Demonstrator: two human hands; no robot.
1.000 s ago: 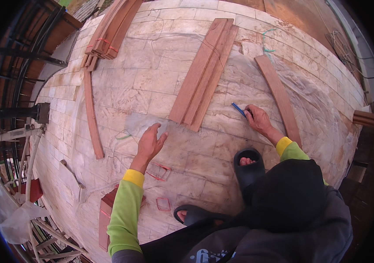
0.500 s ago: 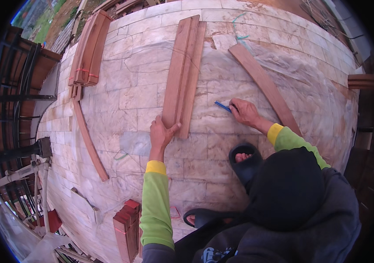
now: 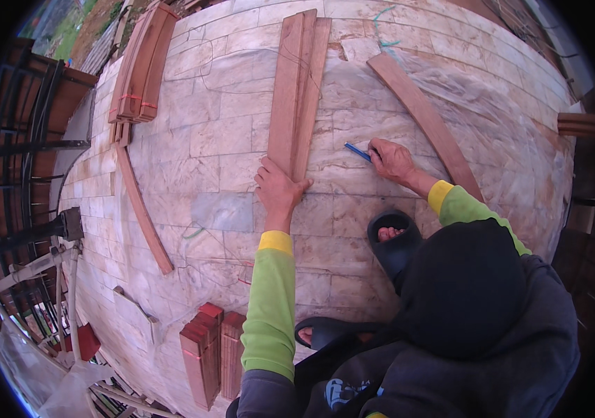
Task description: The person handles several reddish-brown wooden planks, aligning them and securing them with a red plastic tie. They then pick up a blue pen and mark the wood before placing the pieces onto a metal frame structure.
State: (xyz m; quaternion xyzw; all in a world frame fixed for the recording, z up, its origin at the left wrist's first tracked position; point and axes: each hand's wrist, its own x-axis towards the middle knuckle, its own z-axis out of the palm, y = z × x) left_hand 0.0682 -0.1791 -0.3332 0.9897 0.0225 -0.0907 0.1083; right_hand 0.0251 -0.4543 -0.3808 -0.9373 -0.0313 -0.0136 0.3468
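Note:
Two reddish-brown wooden planks (image 3: 288, 90) lie close together lengthwise in front of me, the left one partly over the other. My left hand (image 3: 281, 188) grips their near end, its thumb along the right side and its fingers over the left. To the right, a slim blue pen (image 3: 357, 151) sticks out leftward from my right hand (image 3: 393, 161), which is closed around it just above the tiles. Past that hand a single plank (image 3: 426, 122) lies slanted on the plastic sheet.
Bundled planks (image 3: 141, 70) lie at far left, with a thin strip (image 3: 143, 209) below them. Shorter bundled pieces (image 3: 201, 359) stand near my left sleeve. Clear plastic sheeting (image 3: 492, 125) covers tiles at right. My sandals (image 3: 389, 244) rest on the floor; a metal frame (image 3: 19, 251) stands left.
My left hand has shifted a little right and up, with the near end of the planks moved and squared under it. The right hand keeps its pen almost in place.

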